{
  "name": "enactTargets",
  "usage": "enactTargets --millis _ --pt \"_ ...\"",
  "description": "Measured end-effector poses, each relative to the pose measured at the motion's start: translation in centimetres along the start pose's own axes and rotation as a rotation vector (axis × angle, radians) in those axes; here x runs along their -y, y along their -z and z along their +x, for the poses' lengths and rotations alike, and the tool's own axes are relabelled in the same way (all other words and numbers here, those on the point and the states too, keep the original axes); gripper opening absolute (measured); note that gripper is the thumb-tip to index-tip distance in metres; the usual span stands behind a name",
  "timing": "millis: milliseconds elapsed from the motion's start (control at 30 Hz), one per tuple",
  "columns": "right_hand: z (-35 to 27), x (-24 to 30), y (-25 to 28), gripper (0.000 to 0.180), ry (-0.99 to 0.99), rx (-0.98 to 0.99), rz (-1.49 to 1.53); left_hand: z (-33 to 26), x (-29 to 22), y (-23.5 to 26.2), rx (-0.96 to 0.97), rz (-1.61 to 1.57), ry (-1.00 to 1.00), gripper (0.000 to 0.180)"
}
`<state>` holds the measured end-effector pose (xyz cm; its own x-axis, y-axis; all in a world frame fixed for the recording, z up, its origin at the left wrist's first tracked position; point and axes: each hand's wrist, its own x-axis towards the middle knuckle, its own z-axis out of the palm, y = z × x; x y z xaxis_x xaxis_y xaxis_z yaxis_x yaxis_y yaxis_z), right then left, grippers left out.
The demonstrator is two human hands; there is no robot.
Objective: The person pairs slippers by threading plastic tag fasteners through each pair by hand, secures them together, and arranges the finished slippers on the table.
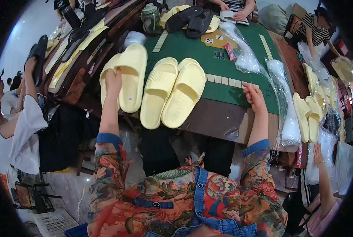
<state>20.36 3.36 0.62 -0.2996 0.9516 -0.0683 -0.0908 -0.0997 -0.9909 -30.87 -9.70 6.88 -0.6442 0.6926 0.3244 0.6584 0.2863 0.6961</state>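
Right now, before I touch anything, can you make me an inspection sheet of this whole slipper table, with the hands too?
Surface: table with a printed green top and brown front edge.
Things: one pale yellow pair at the left hand; another yellow pair beside it, toes away from the wearer.
Clutter: black slippers, glass jar, small red packet, clear plastic bags.
Left hand: gripping the first pair.
Right hand: fingers curled above the table; nothing clearly seen in it.
Cables: nothing seen.
Surroundings: other people nearby, including a striped-top person at upper right.
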Motion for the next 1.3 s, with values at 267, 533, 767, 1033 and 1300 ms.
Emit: enactTargets --millis 267,533,767,1033,1300 --pt "-0.1 -0.4 -0.2 0.026 -0.011 -0.043 0.014 3.4 8.5 -5.5 0.097 0.206 -0.071 0.043" --pt "0.4 -0.2 0.0 0.026 -0.016 -0.031 0.026 -4.4 4.9 -3.1 -0.392 0.125 -0.375 0.029" --pt "1.3 -0.2 0.1 0.026 -0.022 0.009 -0.001 -16.0 -6.6 -6.3 -0.01 0.09 -0.502 0.041" --pt "0.6 -0.6 -0.8 0.025 0.005 -0.029 -0.004 -12.8 -10.4 -10.2 -0.09 0.073 -0.439 0.029" --pt "0.7 -0.8 -0.1 0.026 0.005 -0.046 -0.033 -9.5 -6.3 0.6 -0.177 -0.207 -0.164 0.014"
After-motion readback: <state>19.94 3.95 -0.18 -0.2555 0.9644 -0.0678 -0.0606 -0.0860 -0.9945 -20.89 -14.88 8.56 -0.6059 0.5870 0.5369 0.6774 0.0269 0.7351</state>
